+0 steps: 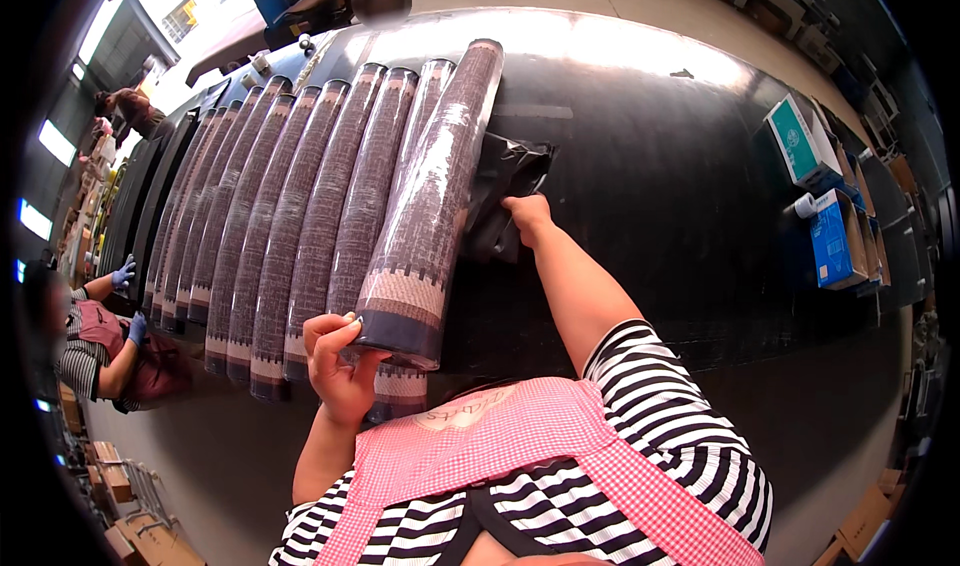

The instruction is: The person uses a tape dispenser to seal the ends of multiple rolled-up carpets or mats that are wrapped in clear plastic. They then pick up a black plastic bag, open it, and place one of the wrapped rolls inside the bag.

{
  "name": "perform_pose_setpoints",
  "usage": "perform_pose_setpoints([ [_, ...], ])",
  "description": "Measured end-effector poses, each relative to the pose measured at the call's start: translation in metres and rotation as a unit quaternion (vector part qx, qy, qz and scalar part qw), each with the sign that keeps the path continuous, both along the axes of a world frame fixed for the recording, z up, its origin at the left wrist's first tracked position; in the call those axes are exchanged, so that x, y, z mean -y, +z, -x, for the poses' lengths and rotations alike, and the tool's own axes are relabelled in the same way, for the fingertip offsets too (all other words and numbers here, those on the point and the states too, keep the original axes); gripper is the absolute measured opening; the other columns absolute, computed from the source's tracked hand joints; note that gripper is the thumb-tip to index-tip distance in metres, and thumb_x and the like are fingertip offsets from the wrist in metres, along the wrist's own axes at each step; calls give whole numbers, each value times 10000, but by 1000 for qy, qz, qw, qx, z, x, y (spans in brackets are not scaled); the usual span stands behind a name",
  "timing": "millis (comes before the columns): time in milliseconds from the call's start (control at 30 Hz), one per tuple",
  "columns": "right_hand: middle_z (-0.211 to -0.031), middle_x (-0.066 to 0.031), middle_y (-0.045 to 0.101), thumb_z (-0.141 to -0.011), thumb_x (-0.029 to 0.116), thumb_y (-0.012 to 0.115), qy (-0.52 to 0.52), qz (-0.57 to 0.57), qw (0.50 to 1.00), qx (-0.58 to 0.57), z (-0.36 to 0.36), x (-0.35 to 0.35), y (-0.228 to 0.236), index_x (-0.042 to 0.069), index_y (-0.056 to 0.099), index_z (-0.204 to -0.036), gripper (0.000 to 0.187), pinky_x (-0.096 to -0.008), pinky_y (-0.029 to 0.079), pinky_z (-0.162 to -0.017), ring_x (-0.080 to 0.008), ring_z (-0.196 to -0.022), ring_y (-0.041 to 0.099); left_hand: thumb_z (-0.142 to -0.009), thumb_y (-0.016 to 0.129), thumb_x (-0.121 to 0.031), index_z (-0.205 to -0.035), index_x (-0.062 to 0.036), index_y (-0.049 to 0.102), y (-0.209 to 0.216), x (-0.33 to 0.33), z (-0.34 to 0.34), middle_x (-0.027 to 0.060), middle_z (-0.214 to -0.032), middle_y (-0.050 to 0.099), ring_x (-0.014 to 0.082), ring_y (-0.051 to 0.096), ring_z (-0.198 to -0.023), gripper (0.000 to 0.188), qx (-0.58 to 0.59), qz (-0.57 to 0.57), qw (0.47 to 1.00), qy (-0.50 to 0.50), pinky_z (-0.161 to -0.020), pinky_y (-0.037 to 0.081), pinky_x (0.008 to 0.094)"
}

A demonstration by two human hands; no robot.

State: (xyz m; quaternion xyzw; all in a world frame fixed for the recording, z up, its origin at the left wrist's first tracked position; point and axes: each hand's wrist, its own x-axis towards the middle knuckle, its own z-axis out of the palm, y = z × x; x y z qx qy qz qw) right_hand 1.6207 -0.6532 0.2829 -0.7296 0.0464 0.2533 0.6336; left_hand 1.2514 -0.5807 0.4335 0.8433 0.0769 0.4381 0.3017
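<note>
Far left: co-worker (pixel 98 328), gloved hands (pixel 138 328) near the rolls | Wrapped patterned rolls (pixel 312 191) side by side on dark table (pixel 650 186) | Left hand (pixel 343 374) pinching near end of top roll (pixel 428 201), which lies slanted over row's right end | Right hand (pixel 530 218) gripping crumpled black plastic (pixel 518 166) beside that roll | Teal box (pixel 800 148), blue box (pixel 836 241) at table's right

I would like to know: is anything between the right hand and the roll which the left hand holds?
Yes. Crumpled black plastic is between the right hand and the roll, by its right side; the right hand touches it. Nothing visible separates the left hand from the roll's near end.
</note>
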Motion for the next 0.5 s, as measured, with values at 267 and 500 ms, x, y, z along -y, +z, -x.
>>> perform_pose_setpoints([
  [267,-1009,-143,716,-782,-29,732,22,-82,996,12,-109,201,-14,-38,657,-1112,339,-430,577,-748,-287,-859,709,-809,841,-143,-1166,-30,576,-16,50,-22,145,-1135,535,256,563,-1016,459,11,43,999,23,-905,489,357],
  [500,-1049,-104,713,-812,60,787,103,-23,994,-35,-166,368,18,3,633,-1187,410,-446,567,-818,-273,-933,703,-693,875,-124,-954,-75,633,-95,113,-52,124,-1095,585,312,588,-965,360,-182,-89,978,-51,-776,518,387],
])
